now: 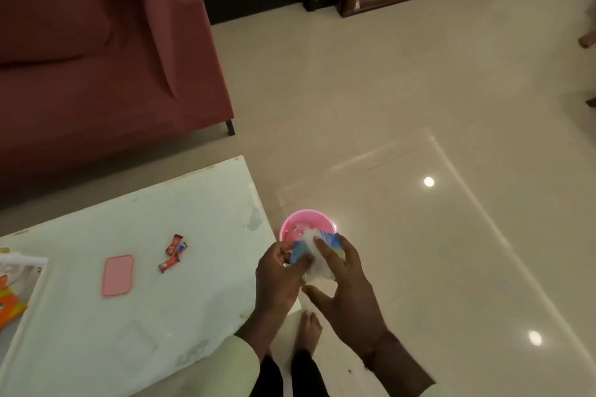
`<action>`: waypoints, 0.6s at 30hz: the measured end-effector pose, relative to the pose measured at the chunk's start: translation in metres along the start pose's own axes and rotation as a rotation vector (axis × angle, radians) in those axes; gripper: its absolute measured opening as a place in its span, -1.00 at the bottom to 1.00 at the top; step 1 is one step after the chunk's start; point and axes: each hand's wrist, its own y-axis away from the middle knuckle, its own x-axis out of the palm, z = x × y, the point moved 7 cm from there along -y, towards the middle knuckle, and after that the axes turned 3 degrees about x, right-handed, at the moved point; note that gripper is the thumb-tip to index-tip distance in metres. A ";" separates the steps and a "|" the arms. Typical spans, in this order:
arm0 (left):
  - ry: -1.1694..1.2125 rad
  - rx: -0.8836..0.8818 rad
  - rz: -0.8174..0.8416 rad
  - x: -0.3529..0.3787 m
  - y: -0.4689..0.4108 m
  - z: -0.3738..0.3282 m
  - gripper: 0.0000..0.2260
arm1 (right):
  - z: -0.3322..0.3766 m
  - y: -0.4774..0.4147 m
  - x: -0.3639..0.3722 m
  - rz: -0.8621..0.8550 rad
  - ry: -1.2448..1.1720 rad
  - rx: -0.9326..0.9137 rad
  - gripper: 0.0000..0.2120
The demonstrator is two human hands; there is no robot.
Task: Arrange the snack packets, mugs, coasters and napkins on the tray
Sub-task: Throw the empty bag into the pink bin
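**While two hands hold a crinkly packet, a pink bowl sits beneath**

Where the glossy white worktop (161, 203) ends, the left hand (277, 277) pinches a crumpled blue-and-white plastic packet (319, 267). The right hand (348, 296) lays straight fingers on it, thumb spread clear. Below, on shiny floor tiles (419, 106), stands a round pink bowl (290, 222) with something pale and unclear inside. On the worktop lie a flat pink rounded-rectangle coaster (117, 275) and small red foil snacks (172, 253). The white tray (22, 259) at the left edge holds an orange pack (9, 303).
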 end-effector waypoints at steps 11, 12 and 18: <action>-0.272 0.047 0.278 0.073 -0.150 0.119 -0.66 | -0.193 -0.146 0.120 -0.006 0.082 0.275 -0.86; -0.287 0.046 0.263 0.077 -0.157 0.130 -0.64 | -0.215 -0.154 0.133 -0.024 0.055 0.334 -0.83; -0.306 0.049 0.259 0.099 -0.173 0.176 -0.63 | -0.289 -0.198 0.213 0.010 0.003 0.471 -0.71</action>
